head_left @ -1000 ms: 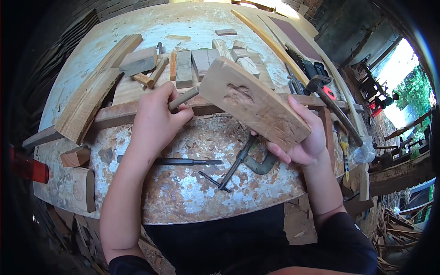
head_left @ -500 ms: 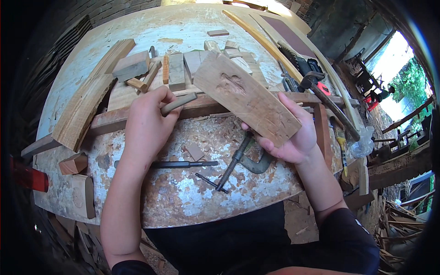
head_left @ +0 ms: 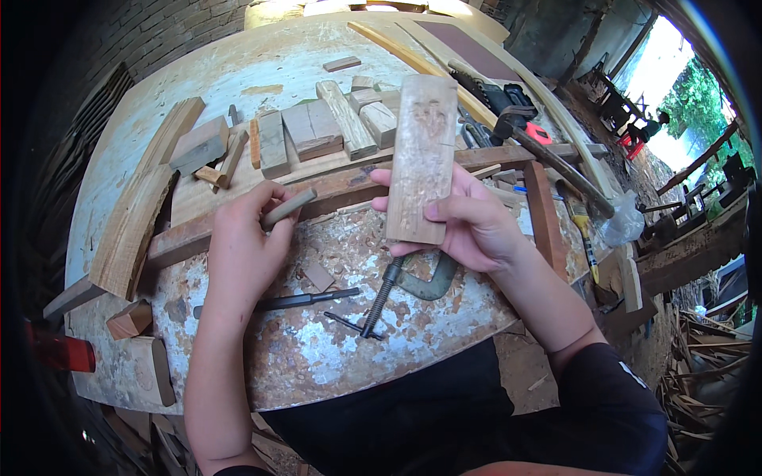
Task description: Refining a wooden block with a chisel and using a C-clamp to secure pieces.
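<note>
Across the near side, at six o'clock, runs the curved edge of a paint-flaked table. At eight o'clock, two wood blocks sit by its left side. Just in from the edge, at six o'clock, a metal screw clamp lies with its handle toward the person, and at about eight o'clock a dark metal tool passes beneath the left forearm, a small wood chip just beside it

Above these, at nine o'clock, the left hand has its grip closed round a short grey-brown rod, one end poking out toward two o'clock. At three o'clock the right hand has its grip clamped on the lower part of a flat wooden board – thumb on the face, fingers behind. The board stands toward one o'clock, nearly upright, with gouged marks near its top end; rod and board are well apart

Beyond the hands, a long wooden rail slants from eight to two o'clock. Past it, at eleven, is a cluster of cut blocks; at two, a hammer lies across the rail. Farthest off, between twelve and one, stretches a yellowish wooden strip
</note>
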Demonstrator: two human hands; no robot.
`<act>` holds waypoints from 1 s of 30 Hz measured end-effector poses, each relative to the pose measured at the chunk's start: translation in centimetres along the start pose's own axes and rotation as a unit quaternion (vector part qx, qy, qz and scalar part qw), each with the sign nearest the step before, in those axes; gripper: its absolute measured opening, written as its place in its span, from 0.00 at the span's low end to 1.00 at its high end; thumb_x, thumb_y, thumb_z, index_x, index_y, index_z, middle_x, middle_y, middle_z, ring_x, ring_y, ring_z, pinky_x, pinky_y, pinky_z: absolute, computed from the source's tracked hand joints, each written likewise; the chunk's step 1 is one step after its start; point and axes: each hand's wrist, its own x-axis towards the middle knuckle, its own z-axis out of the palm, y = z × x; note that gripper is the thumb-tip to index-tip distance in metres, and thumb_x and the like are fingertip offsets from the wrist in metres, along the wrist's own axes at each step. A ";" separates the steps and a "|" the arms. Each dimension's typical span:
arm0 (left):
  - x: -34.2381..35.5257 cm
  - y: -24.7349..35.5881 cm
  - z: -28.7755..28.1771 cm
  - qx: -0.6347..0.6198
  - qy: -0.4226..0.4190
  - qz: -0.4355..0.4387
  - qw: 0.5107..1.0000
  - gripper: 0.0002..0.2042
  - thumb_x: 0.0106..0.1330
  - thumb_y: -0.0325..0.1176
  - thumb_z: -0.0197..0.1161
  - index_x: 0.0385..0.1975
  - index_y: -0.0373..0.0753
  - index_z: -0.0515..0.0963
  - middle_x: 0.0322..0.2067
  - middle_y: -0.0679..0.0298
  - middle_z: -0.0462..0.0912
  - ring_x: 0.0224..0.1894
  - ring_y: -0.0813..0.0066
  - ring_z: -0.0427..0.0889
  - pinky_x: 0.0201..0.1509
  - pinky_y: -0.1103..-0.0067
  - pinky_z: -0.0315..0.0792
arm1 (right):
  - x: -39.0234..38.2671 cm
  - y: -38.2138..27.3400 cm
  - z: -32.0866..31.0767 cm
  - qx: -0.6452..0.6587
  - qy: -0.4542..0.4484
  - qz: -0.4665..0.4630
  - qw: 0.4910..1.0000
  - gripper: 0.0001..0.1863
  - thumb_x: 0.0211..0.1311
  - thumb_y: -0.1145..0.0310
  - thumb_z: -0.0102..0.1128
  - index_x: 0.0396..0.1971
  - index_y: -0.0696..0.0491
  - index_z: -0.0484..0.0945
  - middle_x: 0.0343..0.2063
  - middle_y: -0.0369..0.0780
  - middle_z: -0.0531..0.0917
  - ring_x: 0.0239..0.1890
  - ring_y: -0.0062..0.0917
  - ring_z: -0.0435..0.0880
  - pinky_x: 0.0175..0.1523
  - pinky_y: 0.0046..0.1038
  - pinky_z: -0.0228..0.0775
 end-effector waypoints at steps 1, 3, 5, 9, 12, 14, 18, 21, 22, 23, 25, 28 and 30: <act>0.0 0.1 0.1 -0.013 0.009 -0.006 1.000 0.06 0.57 0.25 0.62 0.34 0.34 0.80 0.22 0.53 0.81 0.25 0.60 0.81 0.32 0.72 0.73 | -0.1 -0.1 0.1 -0.011 -0.008 0.007 1.000 0.34 0.62 0.82 0.55 0.68 0.57 0.55 0.63 0.51 0.70 0.60 0.41 0.77 0.58 0.50 0.78; 0.0 0.3 0.2 -0.028 0.016 -0.010 0.999 0.06 0.58 0.25 0.62 0.34 0.33 0.80 0.22 0.53 0.81 0.24 0.62 0.81 0.32 0.73 0.72 | -0.3 0.0 0.5 -0.028 -0.005 0.006 1.000 0.34 0.63 0.81 0.58 0.67 0.57 0.56 0.62 0.51 0.71 0.59 0.40 0.78 0.58 0.47 0.78; 0.0 0.6 0.3 -0.027 0.016 0.000 1.000 0.07 0.58 0.25 0.61 0.35 0.33 0.79 0.21 0.54 0.80 0.23 0.64 0.79 0.30 0.74 0.71 | -0.4 0.2 0.8 -0.045 -0.001 0.005 0.999 0.33 0.63 0.80 0.60 0.66 0.58 0.57 0.62 0.51 0.72 0.59 0.38 0.79 0.58 0.44 0.78; -0.1 0.8 0.3 -0.025 0.013 0.006 1.000 0.06 0.60 0.25 0.61 0.35 0.33 0.80 0.21 0.55 0.80 0.22 0.66 0.77 0.30 0.75 0.70 | -0.4 0.6 1.0 -0.107 0.030 -0.033 0.993 0.32 0.63 0.76 0.64 0.64 0.60 0.60 0.58 0.48 0.77 0.58 0.34 0.80 0.61 0.38 0.76; -0.2 0.9 0.1 -0.024 0.007 0.016 1.000 0.05 0.61 0.25 0.61 0.34 0.33 0.80 0.21 0.55 0.80 0.22 0.68 0.77 0.29 0.76 0.69 | -0.3 0.6 1.0 -0.137 0.036 -0.045 0.989 0.33 0.63 0.75 0.64 0.65 0.60 0.60 0.57 0.49 0.78 0.58 0.34 0.80 0.64 0.37 0.73; -0.2 1.0 0.2 -0.013 0.004 0.015 1.000 0.05 0.62 0.25 0.61 0.34 0.33 0.80 0.21 0.56 0.80 0.22 0.70 0.77 0.29 0.77 0.69 | -0.3 0.7 1.0 -0.152 0.036 -0.046 0.987 0.34 0.63 0.74 0.63 0.67 0.59 0.58 0.57 0.50 0.77 0.58 0.36 0.80 0.65 0.38 0.71; -0.1 0.8 0.4 -0.008 0.005 0.023 1.000 0.05 0.62 0.25 0.61 0.35 0.33 0.80 0.20 0.56 0.80 0.21 0.70 0.76 0.29 0.77 0.69 | -0.3 0.8 0.7 -0.164 0.025 -0.047 0.985 0.34 0.63 0.74 0.63 0.67 0.58 0.58 0.58 0.50 0.77 0.58 0.36 0.80 0.65 0.39 0.70; -0.1 0.7 0.4 -0.005 0.003 0.022 1.000 0.05 0.62 0.26 0.61 0.35 0.33 0.80 0.20 0.56 0.80 0.21 0.70 0.76 0.29 0.76 0.69 | -0.3 0.8 0.7 -0.162 0.020 -0.045 0.986 0.34 0.64 0.73 0.62 0.67 0.58 0.58 0.59 0.51 0.76 0.58 0.37 0.80 0.66 0.39 0.70; -0.1 0.7 0.4 -0.008 -0.001 0.017 1.000 0.05 0.62 0.26 0.61 0.34 0.33 0.80 0.20 0.56 0.80 0.21 0.70 0.76 0.29 0.76 0.69 | -0.3 0.8 0.6 -0.160 0.020 -0.043 0.986 0.34 0.64 0.73 0.61 0.68 0.59 0.57 0.59 0.52 0.75 0.59 0.37 0.79 0.66 0.40 0.69; -0.1 0.7 0.4 -0.010 -0.004 0.011 1.000 0.05 0.62 0.26 0.61 0.34 0.33 0.80 0.21 0.56 0.80 0.21 0.70 0.76 0.29 0.77 0.69 | -0.2 0.8 0.4 -0.160 0.020 -0.044 0.986 0.34 0.64 0.73 0.61 0.68 0.59 0.57 0.59 0.52 0.75 0.59 0.37 0.79 0.66 0.40 0.69; -0.1 0.7 0.4 -0.005 -0.004 0.019 1.000 0.05 0.62 0.26 0.61 0.34 0.33 0.80 0.21 0.56 0.80 0.21 0.70 0.76 0.29 0.77 0.70 | -0.2 0.9 0.0 -0.093 0.016 -0.039 0.995 0.36 0.63 0.72 0.58 0.69 0.59 0.55 0.62 0.53 0.72 0.61 0.38 0.77 0.68 0.41 0.67; -0.1 0.6 0.5 -0.004 -0.004 0.030 1.000 0.05 0.62 0.26 0.62 0.34 0.32 0.80 0.21 0.56 0.80 0.22 0.72 0.76 0.29 0.78 0.70 | -0.2 0.8 -0.5 -0.068 -0.012 -0.048 0.996 0.38 0.61 0.70 0.58 0.69 0.60 0.54 0.64 0.54 0.69 0.63 0.39 0.74 0.69 0.43 0.66; -0.2 0.7 0.4 -0.005 -0.002 0.032 0.999 0.05 0.63 0.26 0.62 0.34 0.32 0.80 0.21 0.56 0.80 0.22 0.73 0.76 0.29 0.78 0.69 | -0.3 0.7 -0.1 -0.059 -0.006 -0.046 0.997 0.39 0.59 0.72 0.59 0.69 0.61 0.53 0.64 0.54 0.69 0.64 0.39 0.74 0.69 0.43 0.65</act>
